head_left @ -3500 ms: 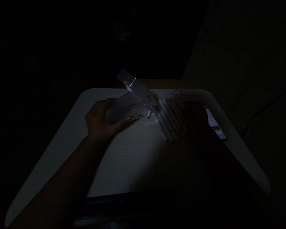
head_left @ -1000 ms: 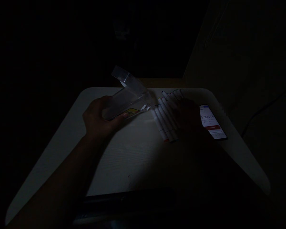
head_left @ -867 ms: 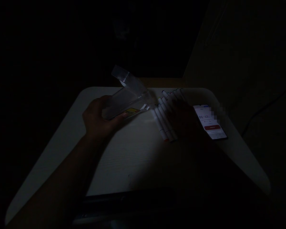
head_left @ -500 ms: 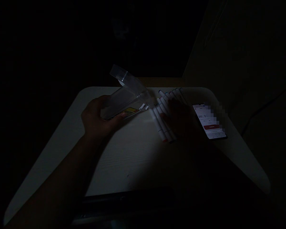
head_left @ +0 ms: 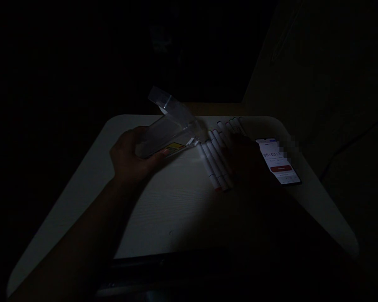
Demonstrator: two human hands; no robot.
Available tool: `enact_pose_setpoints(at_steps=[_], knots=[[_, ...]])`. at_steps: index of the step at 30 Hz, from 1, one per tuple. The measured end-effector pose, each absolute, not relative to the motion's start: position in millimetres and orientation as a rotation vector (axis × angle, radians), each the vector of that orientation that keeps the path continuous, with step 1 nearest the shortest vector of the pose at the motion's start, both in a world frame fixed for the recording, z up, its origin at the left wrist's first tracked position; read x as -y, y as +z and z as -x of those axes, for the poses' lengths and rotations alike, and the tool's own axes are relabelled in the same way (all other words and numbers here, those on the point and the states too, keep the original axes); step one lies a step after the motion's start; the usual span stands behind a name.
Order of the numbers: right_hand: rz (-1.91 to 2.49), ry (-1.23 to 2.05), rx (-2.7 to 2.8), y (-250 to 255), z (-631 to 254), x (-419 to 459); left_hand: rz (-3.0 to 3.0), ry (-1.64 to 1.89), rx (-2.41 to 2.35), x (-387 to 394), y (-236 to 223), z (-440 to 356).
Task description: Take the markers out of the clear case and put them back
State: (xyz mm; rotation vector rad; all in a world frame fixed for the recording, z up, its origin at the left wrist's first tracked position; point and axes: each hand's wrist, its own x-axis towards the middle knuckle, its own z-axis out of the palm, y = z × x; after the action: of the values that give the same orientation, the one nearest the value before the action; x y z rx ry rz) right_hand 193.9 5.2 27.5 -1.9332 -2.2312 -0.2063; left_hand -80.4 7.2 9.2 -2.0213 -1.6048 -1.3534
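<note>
My left hand (head_left: 127, 155) grips a clear plastic case (head_left: 164, 130) that is tilted, with its lid standing open toward the back. A yellow and red label shows on the case near my thumb. Right of the case, several white markers (head_left: 213, 163) with coloured ends lie side by side on the table. My right hand (head_left: 244, 157) is over the right side of these markers, deep in shadow. Its fingers are too dark to make out, and it hides part of the markers.
A lit phone (head_left: 279, 161) showing a timer lies right of my right hand. The pale table (head_left: 151, 209) has rounded far corners. At its near edge is a dark long object (head_left: 164, 262). A thin cable (head_left: 340, 153) runs beyond the right edge.
My right hand has shifted slightly right, toward the phone, and fewer markers show at the back. My left hand still holds the case in nearly the same pose.
</note>
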Motion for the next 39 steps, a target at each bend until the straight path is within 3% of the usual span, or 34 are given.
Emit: enact_pose_setpoints(at_steps=[20, 26, 33, 39], knots=[[1.384, -0.208, 2.481, 4, -163, 17, 2.01, -1.357, 1.655, -7, 8, 79], [1.462, -0.313, 2.43, 8, -167, 14, 2.01, -1.363, 1.597, -8, 8, 81], [1.871, -0.302, 2.201, 7, -181, 2, 2.007, -1.366, 1.644, -7, 8, 79], [1.853, -0.285, 2.197, 1, -185, 0, 2.009, -1.338, 1.68, -7, 9, 79]])
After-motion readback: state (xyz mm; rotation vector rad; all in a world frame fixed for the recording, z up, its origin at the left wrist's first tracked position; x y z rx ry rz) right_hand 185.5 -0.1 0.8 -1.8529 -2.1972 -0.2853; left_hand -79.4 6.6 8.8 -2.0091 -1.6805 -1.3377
